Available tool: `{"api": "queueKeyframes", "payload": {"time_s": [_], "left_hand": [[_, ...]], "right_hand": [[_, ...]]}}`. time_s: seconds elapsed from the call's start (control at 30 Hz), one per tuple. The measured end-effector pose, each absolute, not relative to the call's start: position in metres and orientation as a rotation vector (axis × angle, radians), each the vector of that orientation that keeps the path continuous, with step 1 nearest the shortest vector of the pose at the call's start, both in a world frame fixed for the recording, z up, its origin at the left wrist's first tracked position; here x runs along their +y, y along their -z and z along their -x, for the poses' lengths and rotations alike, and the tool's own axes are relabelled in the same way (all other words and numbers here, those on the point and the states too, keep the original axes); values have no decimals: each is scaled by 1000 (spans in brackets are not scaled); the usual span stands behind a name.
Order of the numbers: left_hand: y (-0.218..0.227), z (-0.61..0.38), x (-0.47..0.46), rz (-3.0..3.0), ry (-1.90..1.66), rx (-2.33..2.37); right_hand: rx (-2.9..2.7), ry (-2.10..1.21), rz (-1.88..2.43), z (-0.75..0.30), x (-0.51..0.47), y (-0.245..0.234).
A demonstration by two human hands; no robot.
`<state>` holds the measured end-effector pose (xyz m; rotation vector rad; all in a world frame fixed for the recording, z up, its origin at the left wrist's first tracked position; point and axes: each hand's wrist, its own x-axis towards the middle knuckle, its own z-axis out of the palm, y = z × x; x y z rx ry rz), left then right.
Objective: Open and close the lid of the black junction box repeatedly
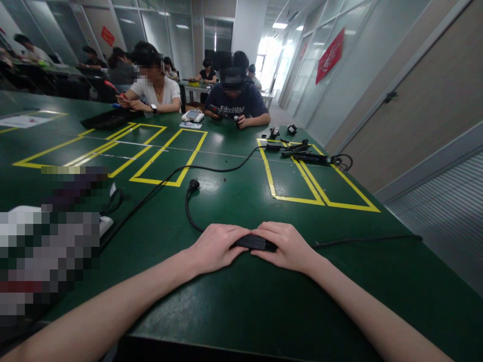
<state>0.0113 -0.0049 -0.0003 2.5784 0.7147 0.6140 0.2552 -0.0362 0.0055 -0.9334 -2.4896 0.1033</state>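
Note:
A black power adapter (255, 242) lies low over the green table between my two hands. My left hand (219, 245) is closed around its left end, thumb at the near side. Around the right end, my right hand (286, 245) is closed in the same way, so both ends are hidden. From the left side a short black cord curls up to a plug (193, 185) lying on the table. Another black cable (372, 239) runs out to the right from behind my right hand.
Yellow tape rectangles mark the green table (226, 206). A long black cord (211, 170) crosses to a cluster of black parts (309, 155) at right. A black tray (111, 119) lies far left. Across the table, a person in white (162, 93) and one in navy (241, 100) handle tools.

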Motion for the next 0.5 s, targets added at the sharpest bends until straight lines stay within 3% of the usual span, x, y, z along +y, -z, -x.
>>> {"api": "queueKeyframes", "payload": {"time_s": [0.37, 0.5], "left_hand": [[0, -12, -6, -2582, -603, 736], [-6, -11, -8, -2557, -702, 837]], "right_hand": [[-2504, -135, 865, -256, -33, -7], [-2525, 61, 813, -260, -36, -5]]}}
